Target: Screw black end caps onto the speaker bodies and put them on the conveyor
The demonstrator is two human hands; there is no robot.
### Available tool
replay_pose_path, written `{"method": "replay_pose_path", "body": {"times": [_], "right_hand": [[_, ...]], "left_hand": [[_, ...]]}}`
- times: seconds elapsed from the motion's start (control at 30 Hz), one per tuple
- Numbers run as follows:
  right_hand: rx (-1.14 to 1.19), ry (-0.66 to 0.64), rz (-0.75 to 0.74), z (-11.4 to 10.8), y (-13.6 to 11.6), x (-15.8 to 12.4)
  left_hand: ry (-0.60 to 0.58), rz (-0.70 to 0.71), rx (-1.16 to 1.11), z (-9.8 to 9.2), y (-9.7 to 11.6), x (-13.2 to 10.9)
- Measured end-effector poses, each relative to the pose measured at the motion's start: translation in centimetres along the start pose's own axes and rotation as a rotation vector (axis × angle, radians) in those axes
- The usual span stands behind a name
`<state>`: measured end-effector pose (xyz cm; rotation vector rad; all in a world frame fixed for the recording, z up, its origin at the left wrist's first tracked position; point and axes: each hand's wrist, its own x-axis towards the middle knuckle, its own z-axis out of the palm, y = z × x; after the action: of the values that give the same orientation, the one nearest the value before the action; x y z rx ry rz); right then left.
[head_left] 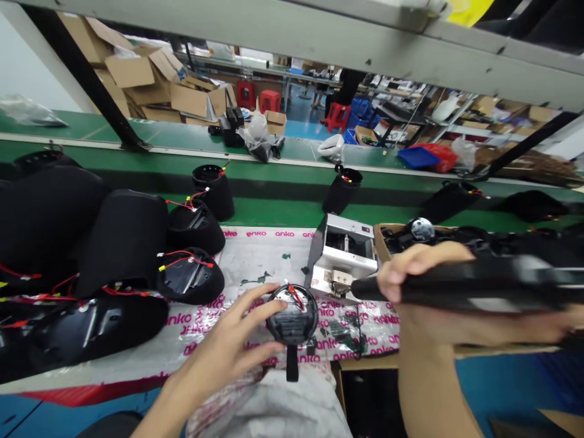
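Observation:
My left hand [237, 337] steadies a round black housing [292, 322] from its left side, fingers spread along the rim. Red wires lie in the housing's open face, and a short black strap [292, 364] hangs from its near edge. In my right hand [410, 271] is a long black electric screwdriver [460, 286], blurred by motion and lying almost level. Its tapered end points left, close to the front of a silver screw feeder [342, 255]. Whether the tip touches the feeder cannot be made out.
Black fabric-covered cylinders [128, 237] with red and yellow wires crowd the left. More cylinders [343, 190] stand along the green bench behind. A cardboard box [385, 243] of black parts sits right of the feeder. A metal beam [292, 36] crosses overhead.

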<state>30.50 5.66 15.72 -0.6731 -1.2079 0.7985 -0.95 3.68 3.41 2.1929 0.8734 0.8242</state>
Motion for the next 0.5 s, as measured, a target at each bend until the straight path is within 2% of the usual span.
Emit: {"method": "replay_pose_path", "body": {"times": [0.07,0.13,0.27,0.4,0.5], "right_hand": [[-0.012,-0.033,-0.067,-0.2,2.3,-0.7],[0.006,-0.026,-0.088,-0.1,4.1,-1.4],[0.095,-0.033,-0.013,0.2,5.7,-1.8],[0.218,-0.066,0.185,-0.2,5.4,-1.5],[0.236,-0.089,0.225,-1.5,3.0,-1.3]], "left_hand": [[-0.029,0.032,0.052,-1.7,0.1,0.7],[-0.021,0.073,0.085,-2.5,0.5,1.6],[0.011,0.105,0.097,-2.0,0.9,2.7],[0.051,0.084,0.055,-0.2,0.5,2.3],[0.105,0.075,0.024,0.9,0.3,1.9]]}}
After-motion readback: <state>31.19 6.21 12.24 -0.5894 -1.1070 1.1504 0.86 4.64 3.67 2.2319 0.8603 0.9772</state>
